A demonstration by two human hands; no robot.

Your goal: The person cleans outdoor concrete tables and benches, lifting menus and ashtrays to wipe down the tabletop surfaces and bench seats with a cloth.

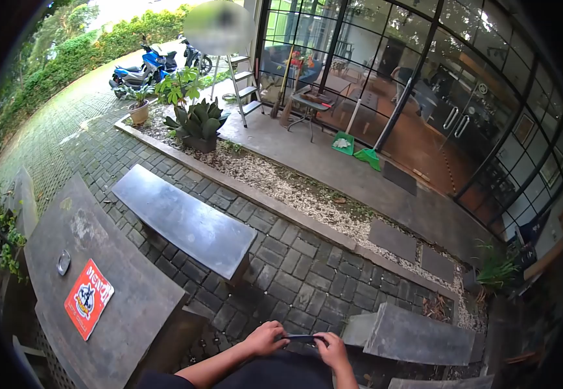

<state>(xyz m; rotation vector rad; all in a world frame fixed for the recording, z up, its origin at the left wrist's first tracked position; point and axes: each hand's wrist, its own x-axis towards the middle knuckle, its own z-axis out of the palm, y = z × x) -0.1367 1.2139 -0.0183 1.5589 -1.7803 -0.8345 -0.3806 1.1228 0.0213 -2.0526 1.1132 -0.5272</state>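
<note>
Close to my body, at the bottom middle, both hands meet on a thin dark strip; its exact kind cannot be made out. Fingers of my left hand are closed around one end. My right hand pinches the other end between thumb and fingers. The strip runs nearly level from one hand to the other, and its ends are hidden in the grips. Grey paving bricks lie beyond my hands.
Left is a stone table with a red menu and a glass ashtray. Stone benches stand ahead and right. Farther off are a stepladder, green dustpans, potted plants, a blue motorbike and glass doors.
</note>
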